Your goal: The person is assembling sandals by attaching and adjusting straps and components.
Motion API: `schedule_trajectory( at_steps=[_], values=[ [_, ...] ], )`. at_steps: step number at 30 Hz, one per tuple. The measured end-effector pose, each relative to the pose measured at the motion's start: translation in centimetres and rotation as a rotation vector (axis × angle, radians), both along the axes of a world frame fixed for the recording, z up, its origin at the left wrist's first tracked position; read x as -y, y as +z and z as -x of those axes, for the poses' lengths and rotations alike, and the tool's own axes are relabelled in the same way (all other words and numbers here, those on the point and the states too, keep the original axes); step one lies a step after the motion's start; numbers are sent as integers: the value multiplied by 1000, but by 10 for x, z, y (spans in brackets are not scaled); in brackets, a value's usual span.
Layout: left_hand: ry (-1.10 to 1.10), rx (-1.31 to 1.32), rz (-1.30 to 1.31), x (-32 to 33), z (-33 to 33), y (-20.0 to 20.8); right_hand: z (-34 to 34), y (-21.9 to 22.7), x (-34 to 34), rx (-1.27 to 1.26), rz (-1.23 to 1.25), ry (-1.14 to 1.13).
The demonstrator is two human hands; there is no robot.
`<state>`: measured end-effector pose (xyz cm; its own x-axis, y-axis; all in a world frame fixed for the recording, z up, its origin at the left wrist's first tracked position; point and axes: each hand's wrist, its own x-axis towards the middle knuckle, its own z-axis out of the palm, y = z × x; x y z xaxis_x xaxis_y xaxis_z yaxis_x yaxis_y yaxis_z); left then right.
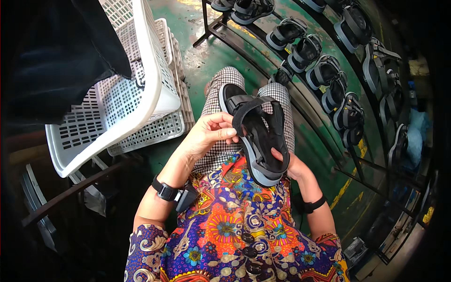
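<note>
Over my lap I hold a black and grey sandal [257, 134] with a pale grey sole, its toe pointing away from me and a little to the left. My left hand [213, 135] is closed in a pinch on the edge of the sandal's wide black strap [244, 113]. At the heel end, my right hand [292, 164] is closed around the back strap from the right side, the thumb on its inner side. Part of the right fingers is hidden behind the sandal.
On the left stands a large white perforated plastic basket [152, 98], with dark material [61, 51] over it and stacked crates [176, 123] beside it. Dark metal racks [310, 120] with rows of similar sandals [324, 70] curve along the right. The floor [188, 16] is green and worn.
</note>
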<state>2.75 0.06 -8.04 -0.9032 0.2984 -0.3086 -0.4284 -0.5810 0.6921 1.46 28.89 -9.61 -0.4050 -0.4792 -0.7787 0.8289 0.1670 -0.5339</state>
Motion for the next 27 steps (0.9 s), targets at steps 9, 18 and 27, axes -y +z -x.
schedule_trajectory(
  at_steps=[9, 18, 27],
  values=[
    [-76, -46, 28, -15, 20, -12, 39, 86, -1, -1012, -730, 389],
    [-102, -47, -92, -21, 28, -20, 27, 102, 82, -1097, -311, 120],
    [-117, -193, 71, -27, 25, -6, 37, 68, 87, -966, -347, -19]
  ],
)
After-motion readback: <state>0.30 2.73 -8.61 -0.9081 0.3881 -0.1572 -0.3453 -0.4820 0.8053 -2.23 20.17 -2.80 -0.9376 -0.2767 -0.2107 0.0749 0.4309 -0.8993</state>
